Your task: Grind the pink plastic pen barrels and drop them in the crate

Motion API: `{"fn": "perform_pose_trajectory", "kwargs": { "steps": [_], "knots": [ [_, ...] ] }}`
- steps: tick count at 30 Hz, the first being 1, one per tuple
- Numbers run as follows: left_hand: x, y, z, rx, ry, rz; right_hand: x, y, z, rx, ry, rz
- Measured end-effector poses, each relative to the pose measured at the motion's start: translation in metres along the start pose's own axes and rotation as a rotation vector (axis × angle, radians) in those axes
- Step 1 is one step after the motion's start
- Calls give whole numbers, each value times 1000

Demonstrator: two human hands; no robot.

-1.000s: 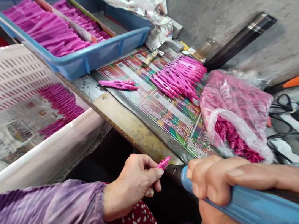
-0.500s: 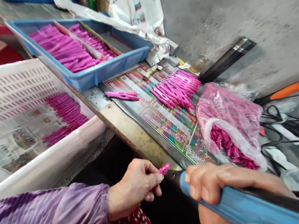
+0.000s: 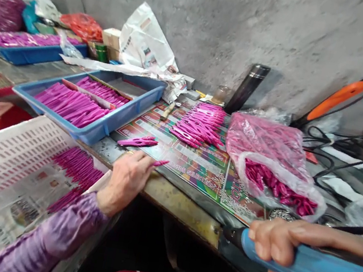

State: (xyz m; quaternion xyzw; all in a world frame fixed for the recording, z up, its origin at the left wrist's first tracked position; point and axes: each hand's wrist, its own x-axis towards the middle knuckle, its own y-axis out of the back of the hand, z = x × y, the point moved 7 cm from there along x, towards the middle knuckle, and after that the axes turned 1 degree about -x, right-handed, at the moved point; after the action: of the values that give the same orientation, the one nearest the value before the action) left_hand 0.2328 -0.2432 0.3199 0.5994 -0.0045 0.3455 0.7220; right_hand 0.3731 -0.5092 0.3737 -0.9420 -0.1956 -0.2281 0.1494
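My left hand (image 3: 130, 178) is closed at the bench's front edge, with the pointed end of a slim magenta plastic piece (image 3: 161, 163) sticking out of its fingers. The rest of that piece is hidden by the hand. Just beyond lies a small bunch of similar pieces (image 3: 138, 141) on the printed mat (image 3: 192, 171). At lower right, my right hand (image 3: 290, 253) is wrapped round a blue electric screwdriver (image 3: 311, 267), its dark nose pointing left past the bench edge. A larger pile of magenta pieces (image 3: 201, 124) lies farther back on the mat.
A blue divided tray (image 3: 97, 133) of pink parts stands at left, above a white basket (image 3: 20, 135) holding more pieces on newspaper. A plastic bag (image 3: 269, 137) of magenta parts, a black flask (image 3: 249, 84), an orange-handled tool (image 3: 338, 100) and cables are at right.
My left hand has moved left and up to the bench edge, still holding the magenta piece, away from the screwdriver. The view has tilted up; the screwdriver stays in my right hand.
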Motion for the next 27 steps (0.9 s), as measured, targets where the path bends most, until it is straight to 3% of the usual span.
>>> {"fn": "perform_pose_trajectory", "kwargs": {
  "steps": [5,15,19,27],
  "knots": [
    [28,-5,-28,214,-56,-24,7,-5,-11,-56,28,41],
    [45,-7,-44,329,-28,-52,21,0,5,19,73,116],
    [42,-6,-43,313,-26,-3,24,4,8,8,91,148],
    [35,-8,-18,121,-181,51,25,6,14,19,104,160]
  ]
}}
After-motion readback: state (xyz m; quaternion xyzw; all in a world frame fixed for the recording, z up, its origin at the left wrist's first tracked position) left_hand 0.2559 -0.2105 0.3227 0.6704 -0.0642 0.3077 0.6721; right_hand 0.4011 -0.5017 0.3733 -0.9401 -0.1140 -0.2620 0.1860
